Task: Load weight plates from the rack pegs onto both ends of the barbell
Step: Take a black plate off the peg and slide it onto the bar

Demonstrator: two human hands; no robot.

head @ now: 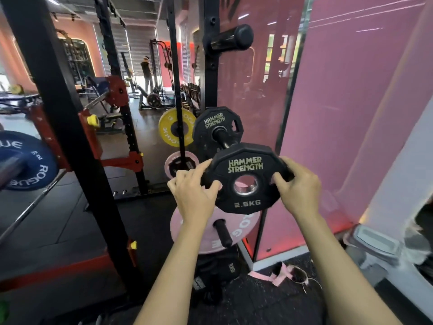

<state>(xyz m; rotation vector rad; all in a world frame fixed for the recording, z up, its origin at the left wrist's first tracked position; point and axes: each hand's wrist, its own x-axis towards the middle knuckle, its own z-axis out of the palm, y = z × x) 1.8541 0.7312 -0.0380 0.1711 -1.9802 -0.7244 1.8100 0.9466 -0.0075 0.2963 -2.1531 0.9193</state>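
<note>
Both hands, left hand (195, 192) and right hand (298, 187), clamp a 2.5 kg Hammer Strength plate (246, 177) just clear of its peg (221, 137), pink wall (351, 113) close alongside, pink Rogue plate (243, 231) below.

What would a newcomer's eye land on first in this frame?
Probably the black 2.5 kg Hammer Strength plate at centre, held by its edges between the left hand and the right hand, just off the end of its rack peg, where a matching black plate hangs. Next, the pink plate on the peg below, and the blue Rogue plate at far left.
</note>
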